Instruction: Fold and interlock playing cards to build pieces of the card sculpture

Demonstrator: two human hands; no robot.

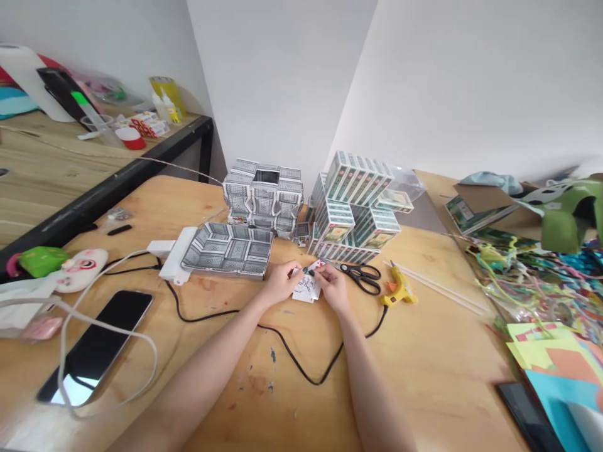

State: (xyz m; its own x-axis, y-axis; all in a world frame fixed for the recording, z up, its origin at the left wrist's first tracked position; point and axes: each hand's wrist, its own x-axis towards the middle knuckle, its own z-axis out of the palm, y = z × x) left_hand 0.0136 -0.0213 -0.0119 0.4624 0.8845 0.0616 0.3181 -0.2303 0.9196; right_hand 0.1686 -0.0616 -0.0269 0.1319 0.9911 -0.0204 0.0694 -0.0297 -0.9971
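Both hands meet at a few playing cards (pixel 306 289) over the middle of the wooden table. My left hand (pixel 282 282) pinches the cards' upper left part, and my right hand (pixel 332 285) grips their upper right side. Black-handled scissors (pixel 365 276) lie just right of my right hand, with a yellow glue gun (pixel 400 285) beyond them. Behind my left hand sits an open tray made of cards (pixel 228 251). Farther back stands a larger structure of patterned cards (pixel 264 194), and to its right are stacked card boxes (pixel 353 207).
A black phone (pixel 101 345) and white cable (pixel 155 358) lie left, near a white power strip (pixel 179 257). A black cord (pixel 301 370) loops before my arms. White sticks (pixel 438 285) lie right, beside coloured paper (pixel 556 364) and a cardboard box (pixel 494 201).
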